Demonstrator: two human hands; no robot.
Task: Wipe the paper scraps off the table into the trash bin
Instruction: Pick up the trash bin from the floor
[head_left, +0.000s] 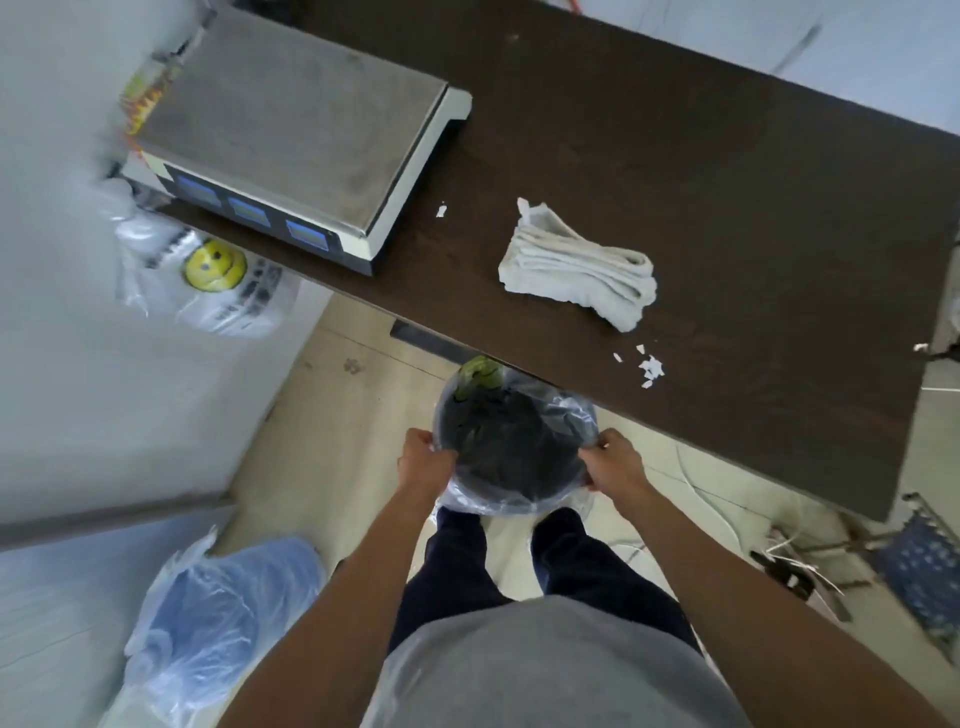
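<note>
- One trash bin (511, 457), round and dark, is down low by the near edge of the tabletop (727, 156). Its far side is tucked under that edge.
- One clear liner bag (566, 410) sits inside the bin and folds over its rim.
- Two hands hold the bin. The left hand (423, 460) has its grip curled round the left rim. The right hand (615, 460) has its grip curled round the right rim and the plastic there.
- The paper scraps are all on the tabletop. One little heap (649, 368) lies near the near edge, just past the cloth. It looks like about five white bits, but they are too small to count well.
- One lone scrap (441, 210) lies close to the scale. One more white bit (920, 347) lies at the right edge.
- One folded cloth (576, 265), pale grey, lies on the tabletop. No hand touches it.
- One scale (291, 140) sits at the left end. It has three blue screens (249, 210), and no numbers can be read.
- There are two more bags. A white bag (213, 265) has a yellow smiley face and dark print too blurry to read. A blue bag (223, 608) lies on the floor.
</note>
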